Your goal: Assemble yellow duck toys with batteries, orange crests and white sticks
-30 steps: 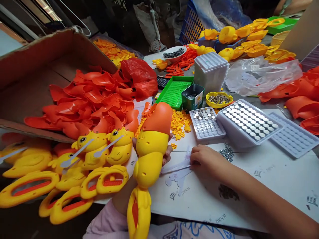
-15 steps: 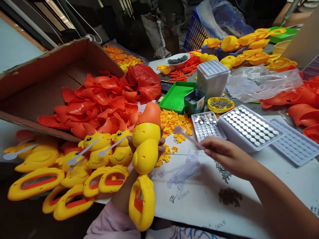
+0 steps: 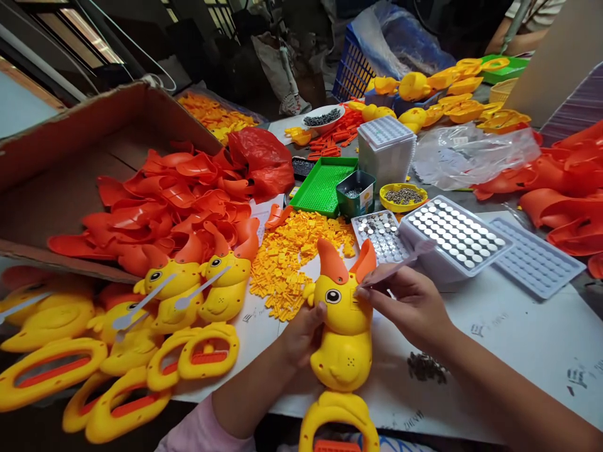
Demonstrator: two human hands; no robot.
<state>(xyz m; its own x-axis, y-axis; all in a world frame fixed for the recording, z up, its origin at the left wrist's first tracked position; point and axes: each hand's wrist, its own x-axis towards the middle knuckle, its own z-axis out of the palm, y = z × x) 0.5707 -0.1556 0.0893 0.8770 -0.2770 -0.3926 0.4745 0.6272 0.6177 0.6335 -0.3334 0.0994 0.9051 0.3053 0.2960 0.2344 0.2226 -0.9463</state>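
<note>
A yellow duck toy (image 3: 346, 361) with an orange two-part top stands upright in front of me, its looped handle at the bottom. My left hand (image 3: 304, 333) is closed round its left side, with the thumb below the eye. My right hand (image 3: 414, 304) pinches a translucent pale plastic spoon-shaped stick (image 3: 400, 258), blurred, one end at the side of the toy's head. The fingertips there touch or nearly touch the head; I cannot tell which. At the left, several similar duck toys (image 3: 176, 289) lie in a row, with pale sticks on them.
An open cardboard box (image 3: 56, 141) of orange parts (image 3: 188, 201) stands at the left. Small yellow pieces (image 3: 282, 270) lie behind the toy. Trays of silvery discs (image 3: 459, 232), a green basket (image 3: 323, 188), a yellow screw bowl (image 3: 402, 199) and loose screws (image 3: 426, 367) are on the table.
My left hand has moved right and turned the toy so its eye side faces me. My right hand has brought the pale stick from above the table to the toy's head.
</note>
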